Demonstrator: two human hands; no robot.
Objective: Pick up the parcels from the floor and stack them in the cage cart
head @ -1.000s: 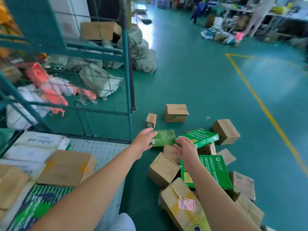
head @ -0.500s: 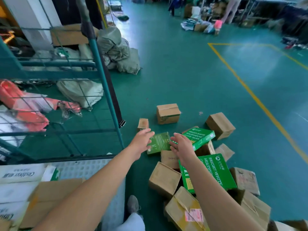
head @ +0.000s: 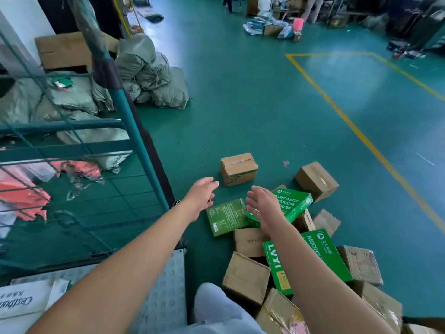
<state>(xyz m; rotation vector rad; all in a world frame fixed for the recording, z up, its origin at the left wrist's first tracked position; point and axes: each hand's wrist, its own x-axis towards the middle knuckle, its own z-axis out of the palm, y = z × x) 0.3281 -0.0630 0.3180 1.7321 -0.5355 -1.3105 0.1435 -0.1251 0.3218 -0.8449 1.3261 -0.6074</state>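
Several brown and green parcels lie in a heap on the green floor at lower right. A brown cardboard box (head: 238, 168) stands apart, just beyond both hands. My left hand (head: 201, 196) reaches forward, open, fingers straight, holding nothing, a little short of that box. My right hand (head: 263, 206) is open too, spread above a flat green packet (head: 226, 216) and a green paper ream (head: 292, 204). The cage cart (head: 142, 150) stands at left; its metal floor plate (head: 166, 292) shows at bottom left, with a white parcel (head: 19, 301) on it.
Grey-green sacks (head: 154, 75) lie behind the cart, and orange bags (head: 21, 196) show through its mesh. A yellow floor line (head: 356, 131) runs on the right. More goods and a person's legs (head: 310, 8) are at the far end. My knee (head: 216, 307) is at bottom centre.
Both hands have moved forward past the flat green packet toward the lone brown box, and their fingers have spread. The view has shifted right, so less of the cart's load shows.
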